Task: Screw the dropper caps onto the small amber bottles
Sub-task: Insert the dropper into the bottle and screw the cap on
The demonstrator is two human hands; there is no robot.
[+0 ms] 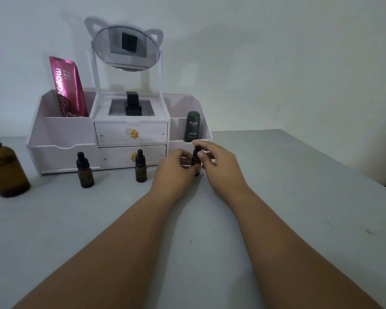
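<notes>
Amber bottle [196, 164], the rightmost of three, stands on the tabletop [276, 197] just in front of the white organiser [62, 150], between my two hands. My left hand [173, 172] has its fingers [183, 156] curled round the glass body to steady it, while my right hand [218, 161] pinches the black dropper cap [197, 150] from above with thumb and forefinger. I judge this to be the twisting step on the last one: the left bottle [85, 175] and the middle bottle [140, 168] stand apart from each other off to my left, each with a cap on, though how tight those sit I cannot tell. Nor can I see whether this cap's thread has caught. The next move calls for the left grip to stop the body from spinning, the right to turn the cap clockwise and square to the neck so it doesn't cross-thread, and a stop once it feels snug
</notes>
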